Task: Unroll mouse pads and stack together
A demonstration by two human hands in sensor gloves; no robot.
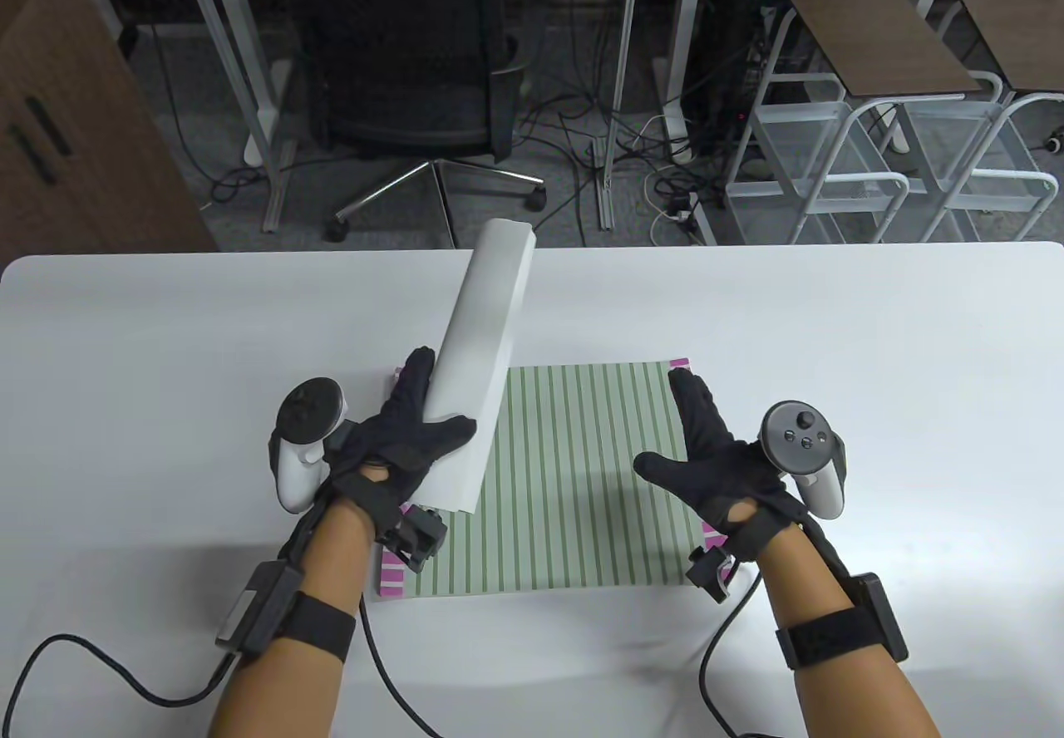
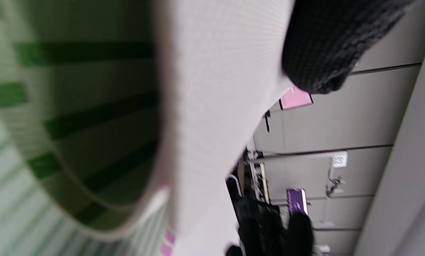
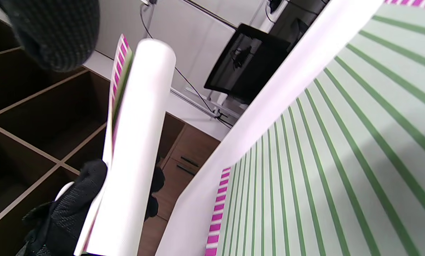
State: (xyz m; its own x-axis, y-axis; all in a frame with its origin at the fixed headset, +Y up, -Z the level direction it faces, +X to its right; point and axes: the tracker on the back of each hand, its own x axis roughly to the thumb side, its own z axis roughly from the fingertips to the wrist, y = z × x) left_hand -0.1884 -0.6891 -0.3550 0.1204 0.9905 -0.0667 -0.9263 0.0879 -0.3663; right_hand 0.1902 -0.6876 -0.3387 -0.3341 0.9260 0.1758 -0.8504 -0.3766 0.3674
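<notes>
A green-striped mouse pad (image 1: 573,480) with pink-striped ends lies flat on the white table (image 1: 125,356). My left hand (image 1: 407,439) grips a rolled mouse pad (image 1: 478,339), white side out, and holds it raised above the flat pad's left edge, its far end pointing away. The roll's open end shows green stripes in the left wrist view (image 2: 91,142). The roll also shows in the right wrist view (image 3: 137,149). My right hand (image 1: 706,455) lies flat, fingers spread, on the flat pad's right edge and holds nothing.
The table's far edge (image 1: 748,246) runs behind the pads. A black office chair (image 1: 399,73) and metal stools (image 1: 881,106) stand on the floor beyond it. Glove cables (image 1: 125,680) trail over the table's near side.
</notes>
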